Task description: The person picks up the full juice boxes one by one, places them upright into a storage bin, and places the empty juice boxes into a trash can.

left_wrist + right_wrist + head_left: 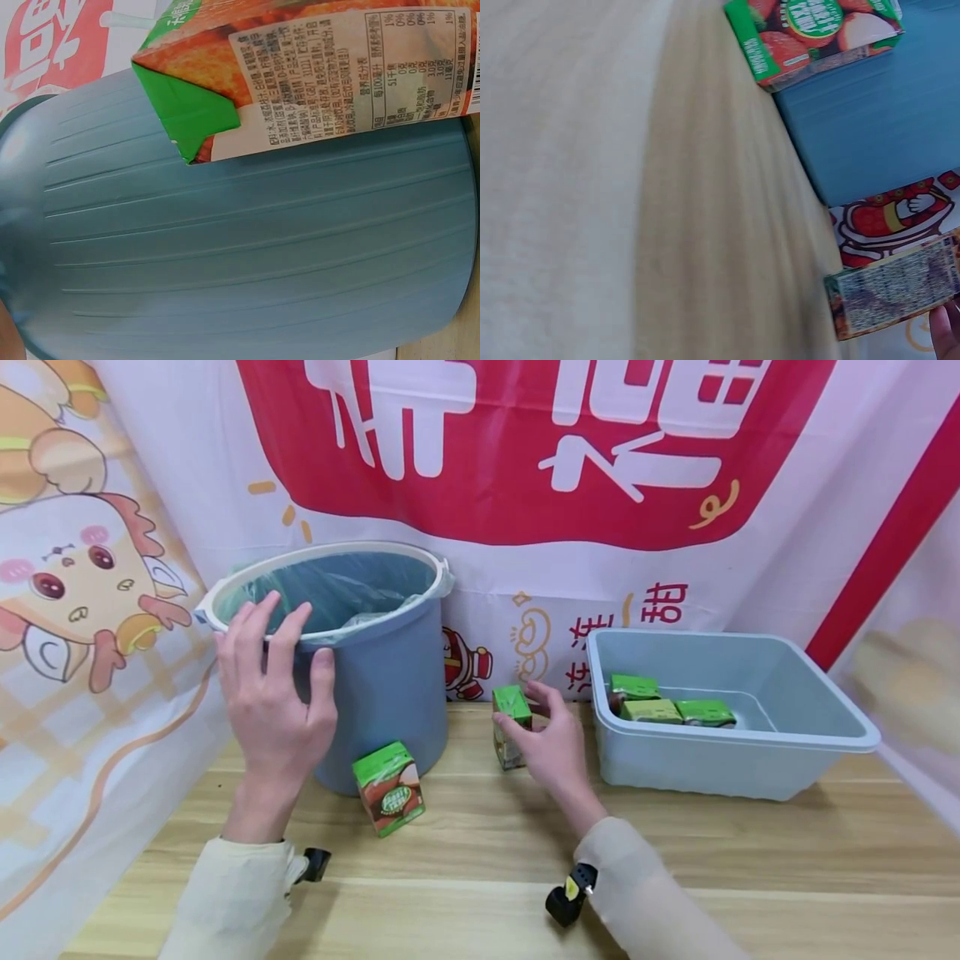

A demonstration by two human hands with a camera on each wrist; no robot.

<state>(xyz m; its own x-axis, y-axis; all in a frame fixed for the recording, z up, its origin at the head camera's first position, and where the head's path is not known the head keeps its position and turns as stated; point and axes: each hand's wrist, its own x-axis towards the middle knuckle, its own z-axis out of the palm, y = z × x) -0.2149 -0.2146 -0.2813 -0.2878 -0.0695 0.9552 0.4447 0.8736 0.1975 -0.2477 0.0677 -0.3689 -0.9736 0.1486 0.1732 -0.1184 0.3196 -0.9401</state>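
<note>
My right hand (553,745) pinches a small green-topped juice box (512,702) between thumb and fingers, upright near the back of the table. In the right wrist view the printed side of that juice box (896,289) shows above the fingertips. My left hand (277,710) is raised at the front rim of a blue-grey bin (397,668), its fingers spread; whether they touch the rim I cannot tell. Another juice box (390,789), green with red fruit pictures, stands on the table against the bin. Its ingredient panel fills the top of the left wrist view.
A light blue plastic tub (720,764) stands on the right with several juice boxes (651,711) inside. The bin is lined with a clear bag (337,585). Behind everything hangs a red and white printed cloth (487,502). The table (450,877) is pale wood.
</note>
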